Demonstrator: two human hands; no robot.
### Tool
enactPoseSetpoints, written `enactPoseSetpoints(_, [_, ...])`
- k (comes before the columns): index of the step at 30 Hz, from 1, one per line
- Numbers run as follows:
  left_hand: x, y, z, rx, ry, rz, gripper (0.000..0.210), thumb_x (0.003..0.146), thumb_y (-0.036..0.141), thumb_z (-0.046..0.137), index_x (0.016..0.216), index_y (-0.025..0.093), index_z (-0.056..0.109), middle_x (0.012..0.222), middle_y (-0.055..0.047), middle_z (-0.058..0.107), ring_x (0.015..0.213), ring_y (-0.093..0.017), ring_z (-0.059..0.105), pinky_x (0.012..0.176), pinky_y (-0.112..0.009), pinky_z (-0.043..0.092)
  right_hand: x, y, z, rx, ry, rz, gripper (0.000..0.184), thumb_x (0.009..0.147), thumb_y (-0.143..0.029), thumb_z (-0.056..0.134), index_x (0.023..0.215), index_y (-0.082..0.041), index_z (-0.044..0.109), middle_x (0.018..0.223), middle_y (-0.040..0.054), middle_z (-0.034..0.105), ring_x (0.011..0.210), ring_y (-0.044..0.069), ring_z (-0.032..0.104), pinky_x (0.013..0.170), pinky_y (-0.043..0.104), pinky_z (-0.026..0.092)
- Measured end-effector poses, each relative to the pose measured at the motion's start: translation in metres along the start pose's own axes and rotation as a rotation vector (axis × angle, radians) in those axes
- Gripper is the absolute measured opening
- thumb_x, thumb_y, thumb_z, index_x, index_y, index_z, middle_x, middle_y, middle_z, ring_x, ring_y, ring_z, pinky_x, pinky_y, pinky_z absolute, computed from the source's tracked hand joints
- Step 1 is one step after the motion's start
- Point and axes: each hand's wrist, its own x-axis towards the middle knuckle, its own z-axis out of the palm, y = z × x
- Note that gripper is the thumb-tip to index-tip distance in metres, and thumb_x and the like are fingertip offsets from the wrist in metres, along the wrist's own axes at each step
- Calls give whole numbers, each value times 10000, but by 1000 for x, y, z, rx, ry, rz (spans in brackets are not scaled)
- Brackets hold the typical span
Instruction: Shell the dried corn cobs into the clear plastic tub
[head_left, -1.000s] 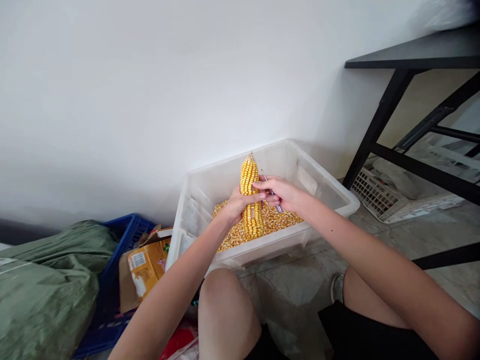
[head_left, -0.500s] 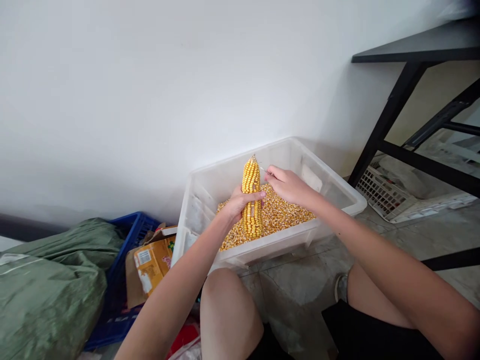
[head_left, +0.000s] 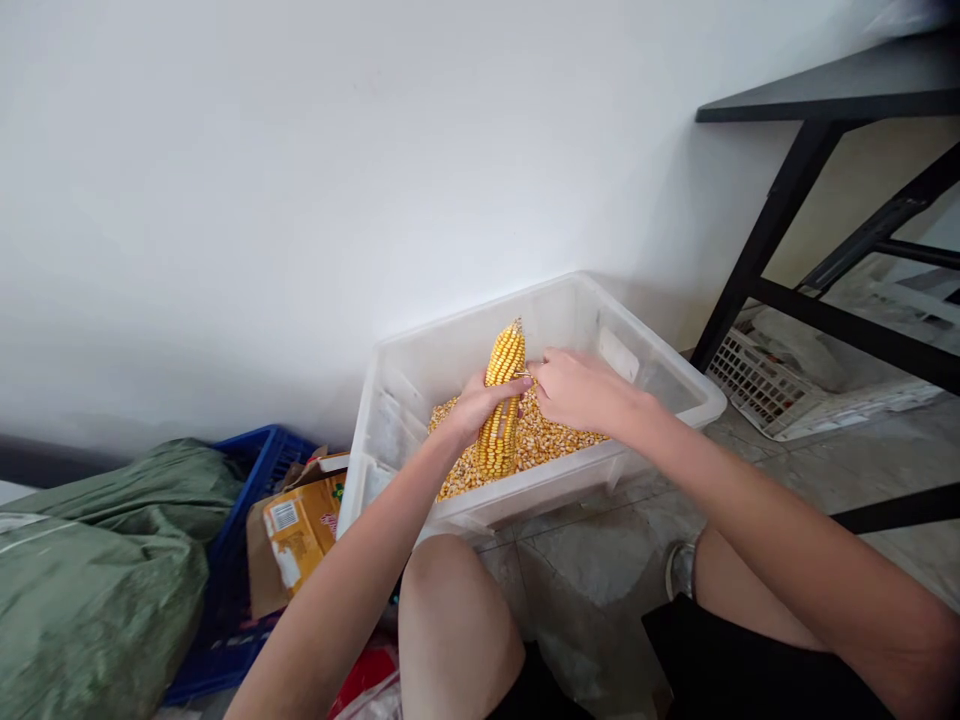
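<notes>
My left hand is wrapped round an ear of corn, its thumb lying across the front. The ear stands nearly upright, its top leaning a little right, with a bare patch among the yellow rows low on its side. At the ear's right side, my right hand is closed on a thin metal tool; its tip meets the ear just above my left thumb. Most of the tool is hidden in my fingers. Below both hands, loose corn kernels cover the bottom of a translucent plastic bin.
Behind the bin rises a white wall. To the left are a green sack, a blue crate and an opened yellow carton. A black table stands right, with a white basket beneath it.
My right hand has come down and forward, bringing the metal tool against the ear's side. The ear has tilted slightly, its top moving right. My left hand keeps its hold.
</notes>
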Motion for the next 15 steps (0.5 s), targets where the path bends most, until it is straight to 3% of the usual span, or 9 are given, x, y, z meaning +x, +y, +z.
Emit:
enactPoseSetpoints(6, [-1, 1, -2, 107, 39, -24, 474, 701, 505, 783, 969, 143, 635, 696, -31, 639, 581, -148, 598, 577, -276, 497, -2, 14, -8, 120, 71, -71, 223, 855, -127, 528, 975, -188, 706, 893, 83, 697, 762, 182, 612, 617, 297, 347])
enactPoseSetpoints(10, [-1, 0, -4, 130, -25, -68, 453, 748, 530, 735, 957, 135, 664, 676, -51, 659, 587, -167, 611, 587, -279, 490, -1, 23, -12, 138, 111, -131, 248, 844, -169, 565, 930, -245, 785, 778, 42, 726, 678, 174, 587, 623, 319, 345])
enactPoseSetpoints(15, [-2, -1, -7, 162, -74, -96, 451, 747, 538, 727, 954, 139, 684, 724, -54, 680, 619, -175, 618, 614, -289, 494, -1, 28, -6, 317, 116, -190, 240, 771, -129, 599, 858, -212, 807, 737, 39, 737, 583, 136, 548, 593, 309, 377])
